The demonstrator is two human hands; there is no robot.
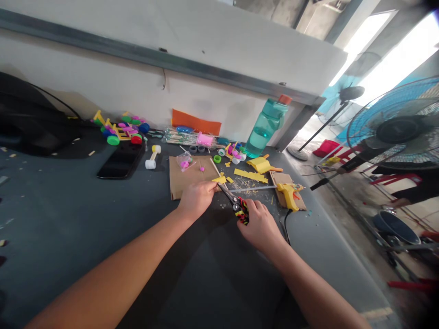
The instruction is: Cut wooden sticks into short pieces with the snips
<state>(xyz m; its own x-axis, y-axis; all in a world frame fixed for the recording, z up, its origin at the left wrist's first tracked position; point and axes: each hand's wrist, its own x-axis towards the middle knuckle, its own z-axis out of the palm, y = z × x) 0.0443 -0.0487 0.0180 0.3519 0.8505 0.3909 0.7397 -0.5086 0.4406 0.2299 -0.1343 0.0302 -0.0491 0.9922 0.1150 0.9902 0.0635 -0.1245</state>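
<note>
The right hand (259, 225) wraps the handles of the scissors (236, 203); the left hand (196, 200) pinches a yellow piece (220, 179) at their tip, by the right edge of the cardboard (180, 176); a teal bottle (262, 132) stands by the far edge of the counter (68, 214).

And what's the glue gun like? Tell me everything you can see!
The glue gun is yellow and looks like plastic. It lies on its side on a piece of cardboard, near the table's right edge. A pale, see-through stick pokes out of its back, pointing left. Its handle points towards the person, and a black cord comes from the handle's end. The right hand is close by but isn't touching it. Its tip is too small to see clearly.
</note>
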